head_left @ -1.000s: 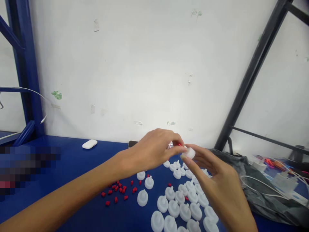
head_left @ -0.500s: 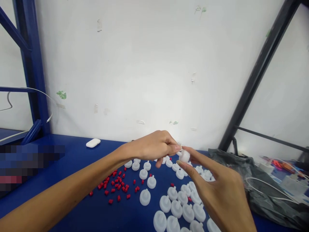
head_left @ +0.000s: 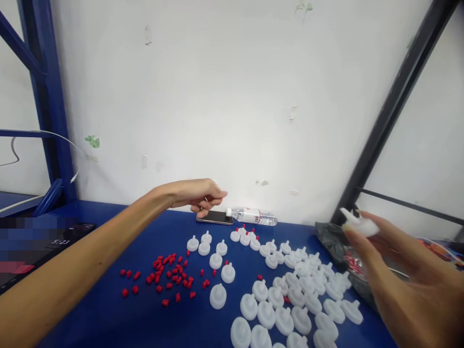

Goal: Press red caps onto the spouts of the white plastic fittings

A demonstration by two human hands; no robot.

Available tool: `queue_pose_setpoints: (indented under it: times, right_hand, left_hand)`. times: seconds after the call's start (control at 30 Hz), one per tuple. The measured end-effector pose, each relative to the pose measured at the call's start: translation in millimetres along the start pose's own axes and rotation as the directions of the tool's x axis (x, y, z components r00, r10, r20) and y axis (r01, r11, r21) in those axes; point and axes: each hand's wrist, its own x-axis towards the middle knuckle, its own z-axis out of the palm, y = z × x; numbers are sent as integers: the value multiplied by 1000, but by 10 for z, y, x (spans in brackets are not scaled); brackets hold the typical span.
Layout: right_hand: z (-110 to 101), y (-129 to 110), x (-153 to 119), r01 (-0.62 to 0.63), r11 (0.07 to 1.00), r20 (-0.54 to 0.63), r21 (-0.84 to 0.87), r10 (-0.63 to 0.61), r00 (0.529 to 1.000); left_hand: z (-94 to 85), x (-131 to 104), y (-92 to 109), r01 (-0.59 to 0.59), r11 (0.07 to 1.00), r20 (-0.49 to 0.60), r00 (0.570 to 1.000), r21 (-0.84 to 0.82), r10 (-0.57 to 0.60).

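My right hand (head_left: pixel 406 270), at the right, pinches a white nozzle cap (head_left: pixel 364 226) between thumb and fingers, with its spout tilted up and left. My left hand (head_left: pixel 197 195) is raised near the wall, fingers curled and thumb pressed to the forefinger; whatever it may hold cannot be made out. Many similar white nozzle caps (head_left: pixel 266 315) stand spout-up on the blue table (head_left: pixel 108 319). Farther back, several have red tips, such as one nozzle cap (head_left: pixel 254 244). Loose small red caps (head_left: pixel 178 297) lie scattered left of the white ones.
Against the wall lie a phone (head_left: pixel 215 219) and a clear water bottle (head_left: pixel 259 216) on its side. A dark plastic bag (head_left: pixel 328 239) sits at the right, by a black post (head_left: pixel 384 116). A lit screen (head_left: pixel 60 241) lies at the left edge beside a blue frame (head_left: pixel 56 96).
My hands have parted. The right one has swung right, carrying the white nozzle cap, while the left has drawn back leftward and up, uncovering the bottle, phone and red-tipped caps.
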Motion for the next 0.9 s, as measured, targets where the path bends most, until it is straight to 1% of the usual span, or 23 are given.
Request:
queue_pose_setpoints:
  times: [0.03, 0.1, 0.17, 0.23, 0.3, 0.33, 0.37, 0.4, 0.43, 0.5, 0.57, 0.6, 0.67, 0.73, 0.77, 0.83, 0.9]
  right_hand:
    - [26, 4, 23, -47, 998, -37, -33, 46, 998]
    - [103, -45, 32, -1, 1000, 35, -16, 2, 999]
    - [168, -121, 4, 85, 996, 98, 27, -87, 991]
    - [191, -180, -36, 160, 986, 109, 49, -164, 980]
    - [177, -210, -68, 210, 976, 113, 60, -216, 970]
    - [164, -217, -77, 218, 974, 116, 62, -224, 968]
    - [152, -220, -83, 213, 975, 119, 65, -220, 968]
    - [143, -223, -84, 202, 977, 118, 73, -209, 971]
    - [139, -225, -84, 189, 978, 116, 86, -198, 973]
    - [143, -229, -77, 178, 978, 139, 106, -192, 971]
    - [160, -236, -71, 190, 974, 198, 123, -212, 957]
    - [170, -240, -69, 200, 971, 235, 130, -226, 945]
    - [188, -252, -72, 233, 960, 290, 157, -270, 918]
    - [196, -272, -85, 272, 942, 293, 194, -321, 901]
    - [195, -286, -94, 284, 936, 289, 208, -336, 897]
    - [185, -320, -116, 289, 934, 285, 209, -341, 896]
    - [171, -349, -135, 278, 942, 287, 190, -324, 901]
  left_hand:
    - [-25, 5, -48, 29, 997, 30, 999, 69, -31]
    - [31, 59, -130, 86, 973, 119, 986, 213, -114]
    - [183, 156, -204, 132, 934, 207, 956, 332, -209]
    - [346, 257, -271, 169, 891, 262, 918, 422, -298]
    - [449, 316, -314, 208, 847, 272, 887, 490, -375]
    - [469, 322, -319, 225, 828, 255, 881, 513, -398]
    - [470, 311, -308, 239, 816, 228, 885, 526, -406]
    - [455, 285, -280, 244, 814, 195, 898, 528, -395]
    - [430, 247, -232, 235, 823, 161, 918, 517, -363]
    - [377, 147, -83, 162, 868, 113, 964, 469, -241]
    - [356, 41, 108, 35, 921, 105, 991, 389, -82]
    - [365, -6, 204, -41, 945, 113, 994, 324, 4]
    - [425, -78, 365, -205, 967, 122, 975, 153, 187]
    - [522, -113, 461, -343, 939, 83, 937, 30, 340]
    - [577, -117, 484, -392, 920, 43, 919, 8, 391]
    - [678, -105, 494, -427, 904, -68, 901, 33, 428]
    - [750, -78, 480, -398, 916, -205, 893, 54, 400]
